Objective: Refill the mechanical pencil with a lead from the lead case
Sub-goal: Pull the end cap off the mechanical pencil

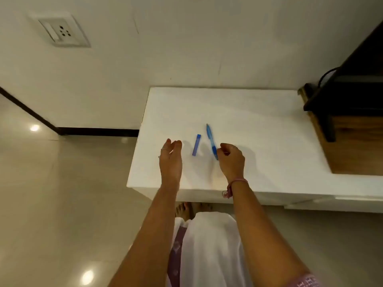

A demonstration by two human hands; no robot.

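Note:
A blue mechanical pencil (211, 139) lies on the white table (259, 125), pointing away from me. To its left lies a small blue lead case (196, 145), also lengthwise. My right hand (231, 159) is at the pencil's near end, with its curled thumb and fingertips pinching the barrel there. My left hand (171, 157) hovers left of the lead case with relaxed, straight fingers, holding nothing and not touching the case.
A dark stand (339, 104) with a cable sits on a wooden surface (356, 146) at the table's right. A wall with a socket plate (62, 31) is behind, and tiled floor lies to the left. My feet show under the table's front edge.

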